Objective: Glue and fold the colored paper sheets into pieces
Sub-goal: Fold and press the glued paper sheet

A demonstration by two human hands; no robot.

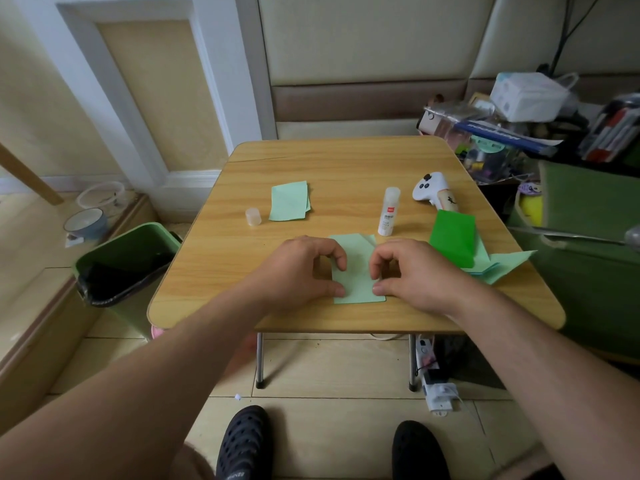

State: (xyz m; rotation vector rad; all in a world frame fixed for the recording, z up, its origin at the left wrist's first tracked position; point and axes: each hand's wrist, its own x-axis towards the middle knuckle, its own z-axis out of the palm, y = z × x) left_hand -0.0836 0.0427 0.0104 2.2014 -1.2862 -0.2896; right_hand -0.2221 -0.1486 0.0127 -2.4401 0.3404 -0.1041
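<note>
Head view: a pale green sheet [358, 271] is pinned flat near the front edge of the surface [346, 161], the left hand [304, 268] and right hand [412, 271] pressing its side edges with curled fingers. Light, limp and easily creased, it is best held at the edges. Open room is left behind; a glue stick [388, 212] stands near.

On the tabletop [346, 161] we count one glue stick [389, 211], one loose cap [253, 216], one white controller [433, 190], one dark green sheet [453, 237], and three lots of pale green paper: far [289, 200], centre [356, 268], right [502, 265]. Two hands work: left [304, 268], right [415, 271].
</note>
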